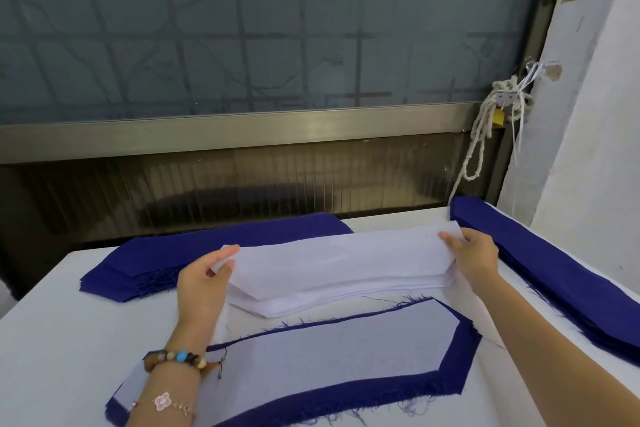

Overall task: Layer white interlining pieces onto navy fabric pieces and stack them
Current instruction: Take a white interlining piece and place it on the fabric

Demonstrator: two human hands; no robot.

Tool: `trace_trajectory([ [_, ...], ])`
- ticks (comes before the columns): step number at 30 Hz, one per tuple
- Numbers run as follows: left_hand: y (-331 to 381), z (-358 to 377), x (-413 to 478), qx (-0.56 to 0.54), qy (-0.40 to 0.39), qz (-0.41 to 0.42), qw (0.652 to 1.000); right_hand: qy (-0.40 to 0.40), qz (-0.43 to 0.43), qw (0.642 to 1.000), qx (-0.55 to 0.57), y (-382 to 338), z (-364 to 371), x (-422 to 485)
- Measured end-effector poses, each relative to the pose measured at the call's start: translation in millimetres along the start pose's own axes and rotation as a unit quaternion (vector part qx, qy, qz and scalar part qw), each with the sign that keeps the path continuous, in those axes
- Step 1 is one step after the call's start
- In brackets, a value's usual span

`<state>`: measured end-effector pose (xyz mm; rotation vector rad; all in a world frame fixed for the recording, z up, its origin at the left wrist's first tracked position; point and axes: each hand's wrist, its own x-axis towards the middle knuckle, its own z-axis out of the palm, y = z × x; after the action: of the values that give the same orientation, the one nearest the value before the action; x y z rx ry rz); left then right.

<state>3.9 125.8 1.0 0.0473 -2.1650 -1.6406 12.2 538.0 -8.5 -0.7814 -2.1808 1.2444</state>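
Note:
A white interlining piece (339, 253) is lifted off the top of the white interlining stack (311, 302) in the middle of the table. My left hand (204, 284) pinches its left end and my right hand (474, 256) pinches its right end. Close to me lies a navy fabric piece (460, 357) with a white interlining piece (311, 360) laid flat on it; my left forearm crosses its left end. A stack of navy pieces (145, 267) sits at the back left. Another navy stack (554, 274) runs along the right side.
The work surface is a white-covered table (59, 340). Behind it stand a dark ribbed panel and a frosted window (277, 28). A knotted white cord (485, 135) hangs at the back right next to a white wall (595, 149).

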Motion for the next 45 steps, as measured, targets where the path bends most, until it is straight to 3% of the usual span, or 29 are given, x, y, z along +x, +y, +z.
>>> trace_trajectory([
  [9, 17.2, -49.7, -0.7, 0.054, 0.01, -0.04, 0.998, 0.008, 0.02, 0.998, 0.052, -23.2, -0.7, -31.9],
  [28, -5.2, -135.2, -71.6, 0.081, -0.039, -0.105, 0.99, -0.075, -0.066, 0.994, -0.045, -5.8, -19.1, -127.7],
  [36, -22.3, -136.5, -76.2, 0.093, -0.058, -0.074, 0.991, -0.072, -0.1, 0.988, -0.091, 1.9, -22.7, -141.0],
  [45, -37.3, -132.8, -83.5, 0.139, -0.05, 0.003, 0.989, -0.036, -0.123, 0.99, -0.065, 10.2, -21.3, -148.7],
])
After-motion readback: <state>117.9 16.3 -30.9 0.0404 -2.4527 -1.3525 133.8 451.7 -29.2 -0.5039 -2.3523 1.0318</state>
